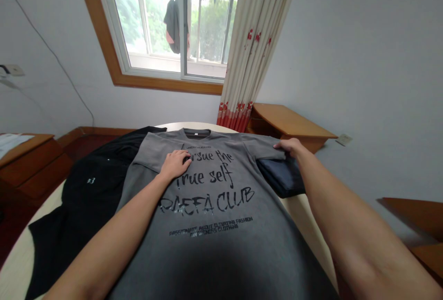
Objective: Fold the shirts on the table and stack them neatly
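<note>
The counter (pixel 306 217) carries the grey shirt (pixel 221 254), which lies beneath the left hand (pixel 173 165), open and flat, grasping nothing. The right hand (pixel 290 146), nearly closed, pinches the sleeve (pixel 263 147). Judged step: sleeve adjustment; moving the sleeve calls for light left-hand pressure.

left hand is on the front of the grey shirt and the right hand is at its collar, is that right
Not the collar: the head view shows the right hand at a sleeve. The left hand is on the front of the grey shirt.
</note>
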{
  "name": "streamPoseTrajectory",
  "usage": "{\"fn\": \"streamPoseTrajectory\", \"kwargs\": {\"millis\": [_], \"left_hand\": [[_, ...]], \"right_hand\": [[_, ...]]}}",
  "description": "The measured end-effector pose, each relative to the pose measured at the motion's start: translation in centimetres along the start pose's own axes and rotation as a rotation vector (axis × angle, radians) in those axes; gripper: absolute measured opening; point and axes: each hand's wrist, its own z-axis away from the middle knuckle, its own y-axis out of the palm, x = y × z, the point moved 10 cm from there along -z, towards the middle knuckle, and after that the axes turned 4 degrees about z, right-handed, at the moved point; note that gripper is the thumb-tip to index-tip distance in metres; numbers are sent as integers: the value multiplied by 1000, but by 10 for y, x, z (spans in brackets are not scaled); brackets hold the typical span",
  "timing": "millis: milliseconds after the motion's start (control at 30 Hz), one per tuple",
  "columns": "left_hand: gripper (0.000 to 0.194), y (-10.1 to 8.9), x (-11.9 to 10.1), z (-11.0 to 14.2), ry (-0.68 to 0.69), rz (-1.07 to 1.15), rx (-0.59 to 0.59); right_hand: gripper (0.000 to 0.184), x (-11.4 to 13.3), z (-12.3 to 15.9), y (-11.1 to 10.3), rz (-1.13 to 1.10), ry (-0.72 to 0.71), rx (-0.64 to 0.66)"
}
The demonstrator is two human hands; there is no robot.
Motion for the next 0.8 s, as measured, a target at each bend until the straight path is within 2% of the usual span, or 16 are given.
{"fn": "streamPoseTrajectory", "kwargs": {"millis": [67,100,167,200,267,333,433,500,600,800], "left_hand": [[36,-1,-1,0,-6,4,0],[36,-1,-1,0,-9,4,-1],[36,-2,-1,1,-11,4,-3],[35,-2,-2,1,-8,3,-4],[34,-3,-3,2,-2,4,-12],[33,-4,-3,2,1,7,-21],[32,-4,-3,2,-4,11,-26],[31,-3,-2,2,-8,13,-29],[30,-4,-1,1,-10,16,-40],[28,-5,-3,2,-17,30,-46]], "right_hand": [[58,18,2,-11,-27,-49,-98],[65,34,6,-16,-32,-133,-142],[79,79,26,-17,-50,-417,-157],[84,102,41,-10,-50,-572,-96],[90,136,72,13,-30,-816,109],[79,152,90,32,33,-904,243],[44,151,79,50,259,-810,209],[34,142,60,65,428,-696,194],[30,133,34,93,574,-580,241],[37,135,-6,136,646,-453,261]]}}
